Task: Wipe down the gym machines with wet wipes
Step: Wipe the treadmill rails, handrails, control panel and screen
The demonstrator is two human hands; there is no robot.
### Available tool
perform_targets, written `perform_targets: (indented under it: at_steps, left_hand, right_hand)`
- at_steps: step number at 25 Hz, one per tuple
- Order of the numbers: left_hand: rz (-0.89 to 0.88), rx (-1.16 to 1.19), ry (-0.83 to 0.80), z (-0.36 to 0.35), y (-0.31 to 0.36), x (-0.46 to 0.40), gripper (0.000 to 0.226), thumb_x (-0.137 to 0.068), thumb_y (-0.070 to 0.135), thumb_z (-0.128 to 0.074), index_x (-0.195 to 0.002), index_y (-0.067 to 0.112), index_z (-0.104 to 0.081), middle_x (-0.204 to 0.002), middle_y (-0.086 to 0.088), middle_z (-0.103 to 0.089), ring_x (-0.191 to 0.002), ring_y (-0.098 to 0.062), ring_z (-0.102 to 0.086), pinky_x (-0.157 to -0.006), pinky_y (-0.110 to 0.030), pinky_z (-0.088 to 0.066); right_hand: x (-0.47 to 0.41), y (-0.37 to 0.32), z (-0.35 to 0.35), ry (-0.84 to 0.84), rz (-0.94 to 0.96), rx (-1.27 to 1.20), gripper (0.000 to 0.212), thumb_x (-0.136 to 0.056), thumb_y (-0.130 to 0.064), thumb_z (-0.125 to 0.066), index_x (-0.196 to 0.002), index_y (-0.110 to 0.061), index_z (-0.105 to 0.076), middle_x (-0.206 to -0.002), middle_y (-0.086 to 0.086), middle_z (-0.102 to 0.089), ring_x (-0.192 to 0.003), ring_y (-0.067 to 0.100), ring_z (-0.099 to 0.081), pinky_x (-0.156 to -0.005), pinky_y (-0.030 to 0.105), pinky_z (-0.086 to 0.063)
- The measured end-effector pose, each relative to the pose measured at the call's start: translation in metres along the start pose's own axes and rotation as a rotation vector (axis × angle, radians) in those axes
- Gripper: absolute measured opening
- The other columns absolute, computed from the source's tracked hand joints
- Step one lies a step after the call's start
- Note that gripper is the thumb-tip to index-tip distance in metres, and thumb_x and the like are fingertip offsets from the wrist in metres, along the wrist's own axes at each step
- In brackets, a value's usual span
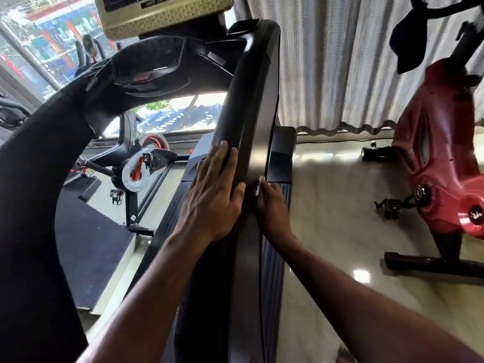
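While one person leans over a treadmill, the left hand (209, 197) lies flat with straight fingers against the inner face of the machine's black right upright (243, 106), thumb hooked round its edge. The right hand (271, 205) reaches along the outer face of the same upright, its fingers curled on a small white wet wipe (258, 185) pressed to the dark panel; only a sliver of the wipe shows past the fingertips. Above, the treadmill console (154, 66) curves away beneath a beige perforated monitor housing (165, 14). Below the hands runs the ribbed side rail (273, 271) of the deck. A red exercise bike (442, 163) stands well apart to the right on the glossy floor (335, 205), in front of a pale curtain (340, 61). A black-and-grey spin bike (136, 171) sits left of the upright by the window (180, 113).
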State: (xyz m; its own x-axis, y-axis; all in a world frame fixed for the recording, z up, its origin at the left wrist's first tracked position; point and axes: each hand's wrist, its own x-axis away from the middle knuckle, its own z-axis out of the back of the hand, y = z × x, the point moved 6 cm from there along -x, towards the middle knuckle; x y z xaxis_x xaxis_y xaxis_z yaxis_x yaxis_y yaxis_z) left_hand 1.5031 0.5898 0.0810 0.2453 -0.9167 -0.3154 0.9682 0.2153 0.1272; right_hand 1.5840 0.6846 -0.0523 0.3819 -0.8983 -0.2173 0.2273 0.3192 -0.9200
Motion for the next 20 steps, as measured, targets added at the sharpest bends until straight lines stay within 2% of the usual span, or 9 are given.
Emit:
perform_targets:
  at_steps: [2, 3, 5, 7, 8, 11, 14, 17, 20]
  left_hand:
    - [0.012, -0.011, -0.049, -0.001, -0.001, 0.0, 0.076, -0.098, 0.043, -0.041, -0.166, 0.02, -0.015, -0.174, 0.001, -0.005, -0.159, -0.014, -0.003, -0.13, -0.038, -0.012]
    - [0.023, -0.018, -0.057, -0.001, -0.001, -0.002, 0.078, -0.097, 0.047, -0.041, -0.166, 0.023, -0.013, -0.173, 0.003, -0.004, -0.159, -0.014, -0.004, -0.129, -0.036, -0.012]
    - [0.033, -0.034, -0.065, 0.001, 0.0, -0.008, 0.082, -0.094, 0.052, -0.043, -0.166, 0.027, -0.012, -0.172, 0.005, -0.004, -0.158, -0.015, -0.007, -0.127, -0.032, -0.014]
    - [0.044, -0.05, -0.079, -0.001, 0.0, -0.018, 0.084, -0.094, 0.054, -0.042, -0.165, 0.027, -0.009, -0.172, 0.006, -0.001, -0.159, -0.015, -0.004, -0.127, -0.03, -0.011]
    - [0.051, -0.056, -0.094, -0.002, 0.001, -0.025, 0.083, -0.095, 0.055, -0.04, -0.165, 0.027, -0.007, -0.173, 0.006, 0.001, -0.159, -0.013, 0.0, -0.128, -0.031, -0.008]
    - [0.063, -0.059, -0.12, -0.004, 0.005, -0.051, 0.079, -0.097, 0.054, -0.032, -0.165, 0.026, -0.002, -0.173, 0.007, 0.008, -0.158, -0.009, 0.011, -0.13, -0.037, -0.002]
    - [0.065, -0.054, -0.116, -0.003, 0.006, -0.065, 0.072, -0.104, 0.05, -0.032, -0.165, 0.028, -0.002, -0.172, 0.011, 0.011, -0.156, -0.003, 0.015, -0.128, -0.029, 0.006]
    - [0.072, -0.043, -0.119, -0.002, 0.002, -0.066, 0.07, -0.108, 0.044, -0.039, -0.165, 0.03, -0.001, -0.17, 0.016, 0.013, -0.154, 0.002, 0.018, -0.12, -0.015, 0.015]
    - [0.061, -0.03, -0.14, -0.002, 0.003, -0.075, 0.069, -0.108, 0.042, -0.04, -0.165, 0.03, -0.002, -0.17, 0.017, 0.012, -0.153, 0.003, 0.018, -0.12, -0.014, 0.014]
  right_hand:
    - [0.036, 0.021, -0.008, -0.069, -0.02, 0.01, 0.041, -0.104, -0.012, -0.047, -0.144, -0.013, -0.054, -0.105, 0.006, -0.053, -0.092, 0.016, -0.052, -0.086, 0.047, -0.052]
    - [0.06, 0.019, -0.008, -0.087, -0.013, -0.031, 0.044, -0.103, -0.012, -0.047, -0.147, -0.015, -0.05, -0.107, 0.002, -0.05, -0.092, 0.011, -0.05, -0.086, 0.045, -0.052]
    - [0.088, -0.008, -0.003, -0.101, 0.073, -0.129, 0.048, -0.103, -0.016, -0.045, -0.152, -0.014, -0.046, -0.118, -0.002, -0.049, -0.103, 0.006, -0.052, -0.093, 0.032, -0.051]
    - [0.056, -0.044, 0.006, -0.059, 0.192, -0.176, 0.052, -0.102, -0.014, -0.046, -0.153, -0.008, -0.042, -0.129, 0.002, -0.05, -0.116, 0.008, -0.053, -0.1, 0.018, -0.045]
    - [0.029, -0.054, 0.009, -0.031, 0.221, -0.162, 0.052, -0.102, -0.011, -0.049, -0.153, -0.006, -0.042, -0.13, 0.006, -0.05, -0.116, 0.01, -0.053, -0.099, 0.016, -0.044]
    - [-0.055, -0.028, 0.006, -0.033, 0.167, -0.079, 0.049, -0.102, -0.011, -0.051, -0.151, -0.008, -0.045, -0.125, 0.011, -0.054, -0.112, 0.021, -0.055, -0.096, 0.029, -0.047]
    - [-0.041, 0.025, 0.001, -0.119, 0.073, 0.069, 0.051, -0.1, -0.015, -0.048, -0.151, -0.009, -0.046, -0.119, 0.014, -0.057, -0.109, 0.033, -0.056, -0.091, 0.035, -0.045]
    - [0.017, 0.017, -0.002, -0.153, 0.175, -0.003, 0.056, -0.099, -0.009, -0.049, -0.154, -0.006, -0.041, -0.125, 0.01, -0.056, -0.111, 0.025, -0.052, -0.099, 0.028, -0.043]
    - [-0.032, -0.032, 0.008, -0.064, 0.356, -0.072, 0.057, -0.099, -0.009, -0.047, -0.154, 0.0, -0.038, -0.125, 0.013, -0.054, -0.11, 0.024, -0.052, -0.1, 0.028, -0.043]
